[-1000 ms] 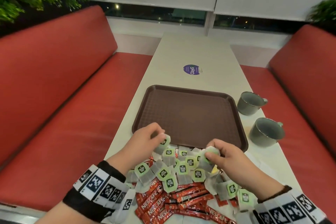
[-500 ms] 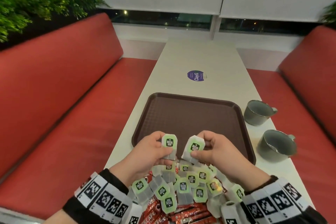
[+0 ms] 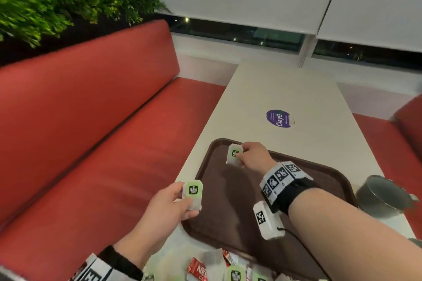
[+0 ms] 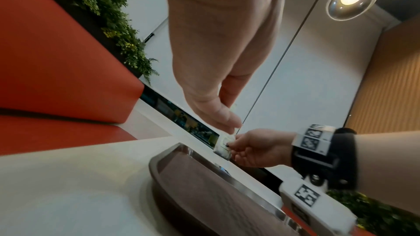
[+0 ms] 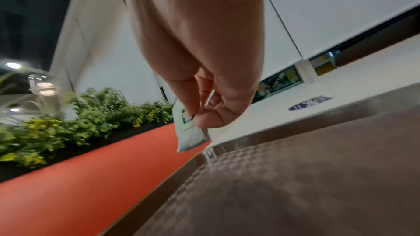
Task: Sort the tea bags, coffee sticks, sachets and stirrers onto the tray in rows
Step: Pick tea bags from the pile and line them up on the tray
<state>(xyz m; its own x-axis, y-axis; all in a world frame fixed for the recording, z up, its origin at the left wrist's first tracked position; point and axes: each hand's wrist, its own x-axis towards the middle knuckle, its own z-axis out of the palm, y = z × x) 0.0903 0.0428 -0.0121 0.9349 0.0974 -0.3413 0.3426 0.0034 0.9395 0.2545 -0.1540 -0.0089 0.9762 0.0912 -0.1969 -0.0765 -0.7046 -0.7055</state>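
A brown tray (image 3: 324, 173) lies on the pale table. My right hand (image 3: 250, 155) reaches to the tray's far left corner and pinches a green-labelled tea bag (image 3: 234, 154) just above it; the right wrist view shows that tea bag (image 5: 189, 130) hanging from thumb and finger over the tray (image 5: 295, 177) edge. My left hand (image 3: 170, 203) holds a second tea bag (image 3: 193, 195) upright by the tray's left rim. A pile of tea bags (image 3: 235, 274) and red coffee sticks (image 3: 197, 271) sits at the near table edge.
A grey metal cup (image 3: 381, 196) stands right of the tray. A purple round sticker (image 3: 278, 118) is on the table beyond it. Red bench seats (image 3: 91, 132) flank the table, with green plants (image 3: 57, 2) behind the left one.
Both hands lifted tea bags from the pile. The right hand has carried its bag forward to the tray's far left corner; the left hand moved to the tray's left edge.
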